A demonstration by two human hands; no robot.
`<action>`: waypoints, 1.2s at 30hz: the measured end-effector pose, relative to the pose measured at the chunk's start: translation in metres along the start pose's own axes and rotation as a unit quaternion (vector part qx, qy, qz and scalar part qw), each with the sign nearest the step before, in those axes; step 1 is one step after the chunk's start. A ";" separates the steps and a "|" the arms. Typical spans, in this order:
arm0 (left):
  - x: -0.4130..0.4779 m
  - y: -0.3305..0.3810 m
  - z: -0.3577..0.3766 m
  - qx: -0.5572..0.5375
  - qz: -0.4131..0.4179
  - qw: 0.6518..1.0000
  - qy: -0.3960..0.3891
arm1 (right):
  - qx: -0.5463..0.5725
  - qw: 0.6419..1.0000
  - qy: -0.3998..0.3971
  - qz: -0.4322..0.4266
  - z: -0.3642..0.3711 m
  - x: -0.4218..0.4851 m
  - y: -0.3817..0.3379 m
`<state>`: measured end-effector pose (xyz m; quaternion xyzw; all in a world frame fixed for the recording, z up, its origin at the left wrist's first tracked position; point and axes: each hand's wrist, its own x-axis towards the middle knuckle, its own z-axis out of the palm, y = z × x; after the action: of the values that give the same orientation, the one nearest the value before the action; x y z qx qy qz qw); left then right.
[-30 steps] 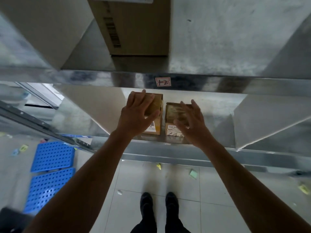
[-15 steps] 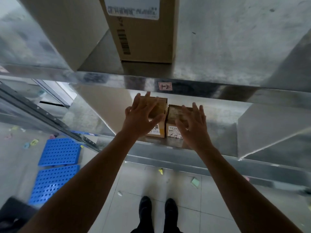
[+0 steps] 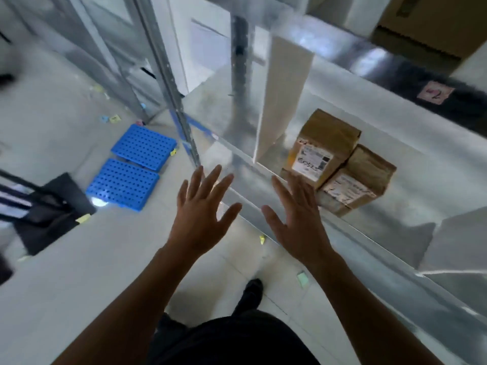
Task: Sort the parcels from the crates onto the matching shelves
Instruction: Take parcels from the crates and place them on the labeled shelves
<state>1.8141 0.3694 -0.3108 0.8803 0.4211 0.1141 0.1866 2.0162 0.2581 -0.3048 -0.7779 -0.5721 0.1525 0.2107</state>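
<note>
Parcels, look: the left parcel [image 3: 325, 143] and the right parcel [image 3: 365, 177] were small brown cardboard boxes, each with a white printed label on its front face.
Parcels, place: both stood on the metal shelf [image 3: 421, 183], touching side by side, just right of the white divider [image 3: 283, 101].
Count: two parcels; two blue perforated panels [image 3: 143, 147] on the floor, well left of the divider.
Left hand [image 3: 203, 214]: grip spread, empty, in front of the divider and to its left.
Right hand [image 3: 297, 219]: grip spread, empty, in front of the divider's foot.
</note>
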 end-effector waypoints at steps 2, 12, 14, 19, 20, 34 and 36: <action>-0.040 -0.036 -0.008 -0.003 -0.075 0.997 -0.011 | -0.031 0.998 -0.053 -0.030 0.029 0.005 -0.033; -0.242 -0.217 -0.093 0.041 -0.309 0.949 0.041 | -0.047 0.961 -0.189 -0.199 0.168 0.002 -0.270; -0.282 -0.249 -0.109 0.046 -0.345 0.936 0.056 | -0.047 0.951 -0.207 -0.225 0.199 -0.001 -0.319; -0.376 -0.311 -0.145 0.022 -0.451 0.887 0.099 | -0.074 0.913 -0.255 -0.310 0.263 -0.022 -0.431; -0.390 -0.321 -0.152 0.019 -0.465 0.879 0.107 | -0.075 0.906 -0.260 -0.325 0.273 -0.026 -0.450; -0.512 -0.542 -0.285 0.106 -0.562 0.798 0.190 | -0.056 0.837 -0.304 -0.451 0.432 -0.014 -0.716; -0.518 -0.571 -0.310 0.099 -0.579 0.781 0.213 | -0.051 0.830 -0.306 -0.464 0.453 -0.003 -0.764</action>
<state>0.9834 0.3642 -0.2952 0.4377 0.8894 0.1268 0.0355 1.1674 0.5207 -0.3131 -0.3442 -0.9077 0.2381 0.0305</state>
